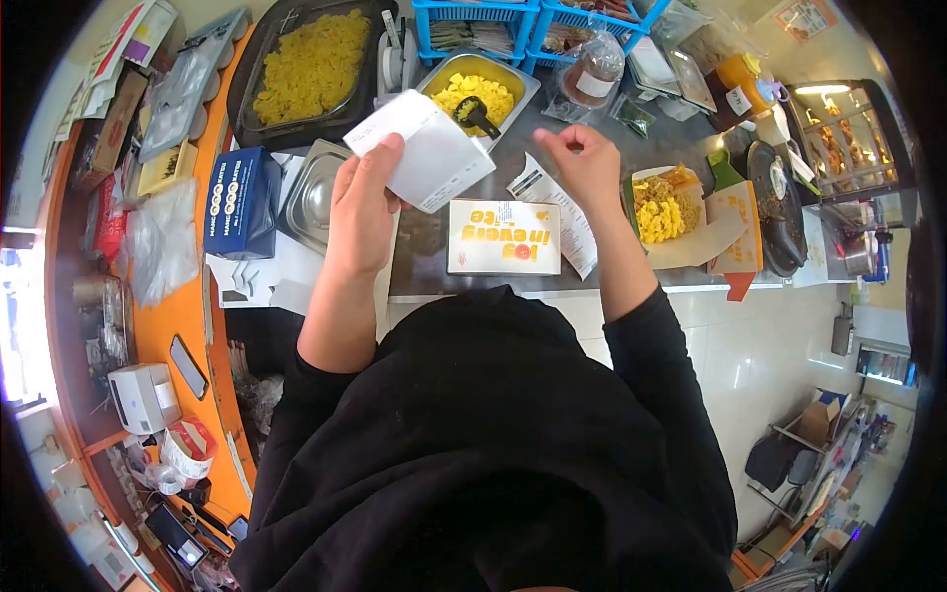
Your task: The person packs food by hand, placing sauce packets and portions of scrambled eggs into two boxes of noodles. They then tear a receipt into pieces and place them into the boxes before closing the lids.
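Between its thumb and fingers, my left hand (367,202) holds a folded white paper slip (434,163) with small print. My right hand (582,170) is raised to the right, thumb and forefinger pressed together; whether anything is pinched there is too small to tell. Below and between both hands sits a closed white box (504,238) with orange and yellow lettering. A printed receipt (567,222) lies partly beneath my right hand and beside the box. Right of my right hand stands an open food box (666,209) with yellow pieces and noodle-like food.
A steel pan (523,81) of yellow cubes with a black scoop stands behind the paper. A large dark tray (367,97) of yellow food is at the back left, near a blue box (240,202) and a steel tray (308,192). Blue baskets (476,12) line the back.
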The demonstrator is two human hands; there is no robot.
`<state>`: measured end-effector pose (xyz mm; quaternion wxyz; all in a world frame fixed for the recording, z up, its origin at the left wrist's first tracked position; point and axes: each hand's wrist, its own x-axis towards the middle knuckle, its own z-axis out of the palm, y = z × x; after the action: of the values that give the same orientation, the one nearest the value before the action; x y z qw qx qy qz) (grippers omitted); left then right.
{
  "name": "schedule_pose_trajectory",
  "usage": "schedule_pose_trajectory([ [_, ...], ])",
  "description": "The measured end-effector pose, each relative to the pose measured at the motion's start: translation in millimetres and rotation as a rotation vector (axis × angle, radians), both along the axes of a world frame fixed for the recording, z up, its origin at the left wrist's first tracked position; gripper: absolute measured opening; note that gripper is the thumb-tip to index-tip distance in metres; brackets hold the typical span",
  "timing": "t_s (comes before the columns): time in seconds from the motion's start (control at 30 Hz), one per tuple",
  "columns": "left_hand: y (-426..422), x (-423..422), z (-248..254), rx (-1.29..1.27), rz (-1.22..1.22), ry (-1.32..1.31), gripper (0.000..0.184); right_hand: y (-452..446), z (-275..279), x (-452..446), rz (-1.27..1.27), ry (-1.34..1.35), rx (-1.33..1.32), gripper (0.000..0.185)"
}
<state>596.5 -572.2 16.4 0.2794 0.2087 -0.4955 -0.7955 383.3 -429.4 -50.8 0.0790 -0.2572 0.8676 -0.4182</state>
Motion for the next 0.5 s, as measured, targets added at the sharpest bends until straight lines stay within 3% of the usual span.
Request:
schedule_pose_trajectory([
  [0.13,14,6,11,0.0,-0.132,-0.051,0.037,7,-23,11,0.227,0.488,0.041,0.032],
  [0.17,16,10,12,-0.007,-0.184,-0.064,0.039,14,-8,22,0.326,0.125,-0.071,0.041],
  [0.27,18,16,19,-0.098,-0.344,-0.002,0.038,25,67,57,0.509,-0.591,-0.524,0.034],
  [0.3,25,17,27,-0.058,-0.314,-0.05,0.039,30,74,68,0.528,-0.495,-0.494,0.028],
  [0.4,34,17,32,-0.384,-0.303,-0.063,0.041,43,89,93,0.522,-0.285,-0.406,0.016],
  [0.5,36,14,29,-0.129,-0.193,0.178,0.044,49,98,108,0.475,-0.286,-0.332,0.01],
])
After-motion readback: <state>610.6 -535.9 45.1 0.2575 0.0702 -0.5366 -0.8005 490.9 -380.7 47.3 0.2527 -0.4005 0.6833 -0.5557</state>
